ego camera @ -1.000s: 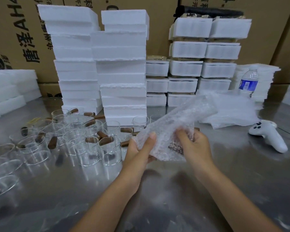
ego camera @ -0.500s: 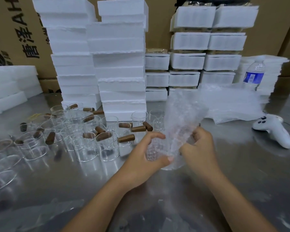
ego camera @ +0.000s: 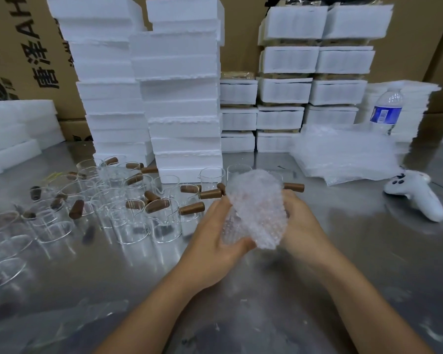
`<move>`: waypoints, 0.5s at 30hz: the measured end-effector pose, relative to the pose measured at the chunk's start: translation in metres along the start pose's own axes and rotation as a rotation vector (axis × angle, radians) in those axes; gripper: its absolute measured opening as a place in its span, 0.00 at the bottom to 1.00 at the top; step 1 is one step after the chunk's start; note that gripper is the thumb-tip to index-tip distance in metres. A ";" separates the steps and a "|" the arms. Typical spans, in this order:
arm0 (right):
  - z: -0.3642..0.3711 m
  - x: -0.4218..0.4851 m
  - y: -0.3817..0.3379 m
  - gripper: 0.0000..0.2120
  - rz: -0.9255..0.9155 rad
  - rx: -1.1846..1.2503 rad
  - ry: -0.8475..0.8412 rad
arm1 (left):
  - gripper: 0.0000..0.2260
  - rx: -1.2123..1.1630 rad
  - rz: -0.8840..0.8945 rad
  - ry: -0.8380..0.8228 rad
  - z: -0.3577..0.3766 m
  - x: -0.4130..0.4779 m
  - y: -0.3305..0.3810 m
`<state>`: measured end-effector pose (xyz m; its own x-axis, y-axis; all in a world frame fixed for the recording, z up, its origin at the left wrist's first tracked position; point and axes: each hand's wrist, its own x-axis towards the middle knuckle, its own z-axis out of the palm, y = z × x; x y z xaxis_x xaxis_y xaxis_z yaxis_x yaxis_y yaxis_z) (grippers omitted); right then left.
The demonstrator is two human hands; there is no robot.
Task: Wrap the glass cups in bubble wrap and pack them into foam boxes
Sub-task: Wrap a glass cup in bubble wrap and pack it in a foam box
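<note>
Centrally, both forearms reach in from the lower edge and meet over the metal table (ego camera: 343, 272). The left hand (ego camera: 215, 241) cups the bubble-wrapped cup (ego camera: 256, 210) from the left, thumb curled under its lower edge; the right hand (ego camera: 299, 226) clasps the opposite side — so both hands are grasping the bundle, held just above the tabletop. To the left stand bare glass cups (ego camera: 128, 213) with brown handles. Behind rise stacked foam boxes (ego camera: 179, 98), loose bubble wrap sheets (ego camera: 343, 154), a water bottle (ego camera: 386, 111), a white controller (ego camera: 417, 195) — and cardboard cartons (ego camera: 18, 47) beyond.
</note>
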<state>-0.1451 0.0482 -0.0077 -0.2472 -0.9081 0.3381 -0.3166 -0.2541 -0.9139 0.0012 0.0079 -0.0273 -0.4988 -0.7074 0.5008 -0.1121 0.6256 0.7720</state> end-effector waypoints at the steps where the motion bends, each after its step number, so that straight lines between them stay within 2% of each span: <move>1: -0.002 0.001 0.001 0.13 0.007 0.006 0.012 | 0.25 0.043 0.020 -0.007 0.000 0.000 0.000; 3: -0.002 0.002 0.001 0.14 0.002 0.061 0.053 | 0.23 0.101 0.051 -0.028 0.001 -0.001 -0.002; 7: 0.002 0.000 -0.002 0.05 -0.060 0.107 0.079 | 0.23 0.046 -0.006 0.054 0.003 0.003 -0.004; 12: 0.002 -0.007 -0.010 0.09 -0.324 0.242 0.178 | 0.24 -0.016 -0.069 0.170 -0.001 0.006 -0.005; 15: 0.004 -0.011 -0.011 0.10 -0.332 0.222 0.203 | 0.26 0.049 -0.068 0.147 -0.002 0.005 -0.008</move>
<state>-0.1356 0.0596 -0.0026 -0.3469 -0.6872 0.6383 -0.2106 -0.6061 -0.7670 0.0010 -0.0015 -0.0304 -0.3582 -0.7870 0.5023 -0.1855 0.5872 0.7879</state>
